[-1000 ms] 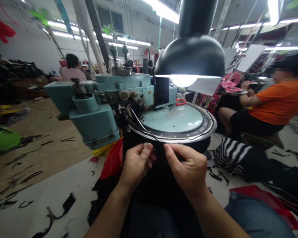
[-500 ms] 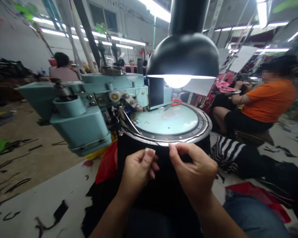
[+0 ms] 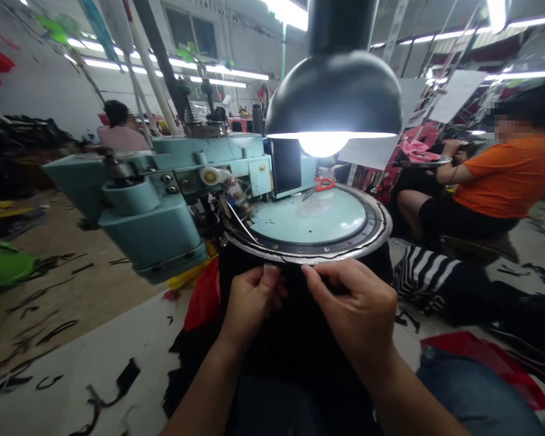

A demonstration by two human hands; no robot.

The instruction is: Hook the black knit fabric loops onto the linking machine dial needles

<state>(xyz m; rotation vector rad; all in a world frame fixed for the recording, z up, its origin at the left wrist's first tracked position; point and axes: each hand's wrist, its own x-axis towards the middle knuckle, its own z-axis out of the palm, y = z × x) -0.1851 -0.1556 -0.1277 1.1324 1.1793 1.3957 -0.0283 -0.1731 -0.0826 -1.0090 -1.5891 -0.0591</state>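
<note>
Head view looks down on the left hand (image 3: 254,300) and right hand (image 3: 352,306), both pinching black knit fabric (image 3: 272,339) between thumb and fingers in narrow grips set close together. The fabric's upper edge hangs just below the needle ring (image 3: 309,259) of a teal circular linking machine (image 3: 154,206), and the rest falls over the person's lap. Red scissors (image 3: 324,184) lie at the back of the machine's dial (image 3: 300,221), beneath a lit black lamp (image 3: 333,103). A striped garment (image 3: 422,275) lies to the right, red cloth (image 3: 203,297) to the left, and a co-worker (image 3: 495,175) in an orange shirt sits beyond.
</note>
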